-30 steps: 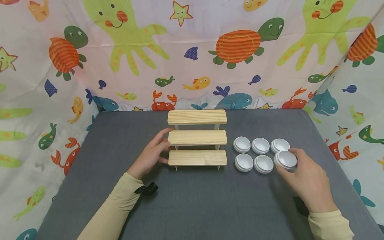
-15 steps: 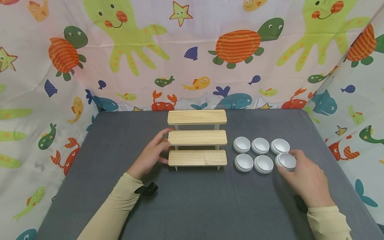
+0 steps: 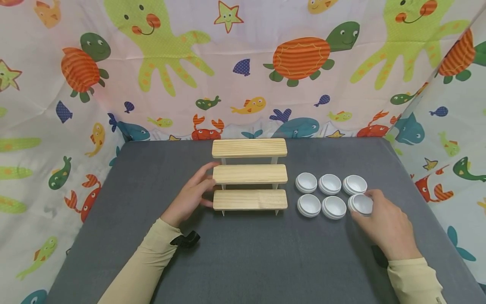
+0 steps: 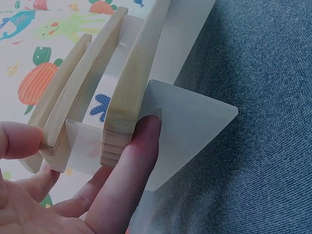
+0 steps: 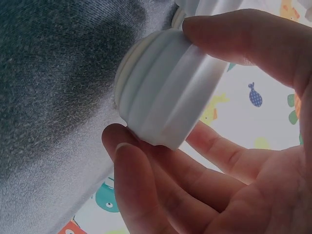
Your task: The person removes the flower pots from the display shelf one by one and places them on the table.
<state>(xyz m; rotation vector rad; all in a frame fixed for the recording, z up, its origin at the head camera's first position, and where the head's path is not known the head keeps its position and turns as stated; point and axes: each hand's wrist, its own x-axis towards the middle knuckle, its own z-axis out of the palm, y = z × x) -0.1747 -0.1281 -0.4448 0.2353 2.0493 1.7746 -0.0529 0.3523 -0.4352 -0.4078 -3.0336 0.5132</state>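
Note:
A three-tier wooden display stand on pale translucent supports stands mid-table in the head view. My left hand holds its left end; in the left wrist view one finger lies against the lowest board and its support, others by the upper boards. On the right, my right hand grips a small white ribbed bowl between thumb and fingers, in the near row's right place. The bowl is at or very near the cloth; its far side is partly covered by the hand. Whether it is a single bowl or nested ones, I cannot tell.
Several similar white bowls sit in two rows between the stand and my right hand, close together. Grey cloth covers the table. A curtain with sea animals hangs at the back and both sides.
My right hand has lowered the white bowl slightly and shifted a little left with it, close beside the neighbouring bowls. The left hand and the stand have stayed put.

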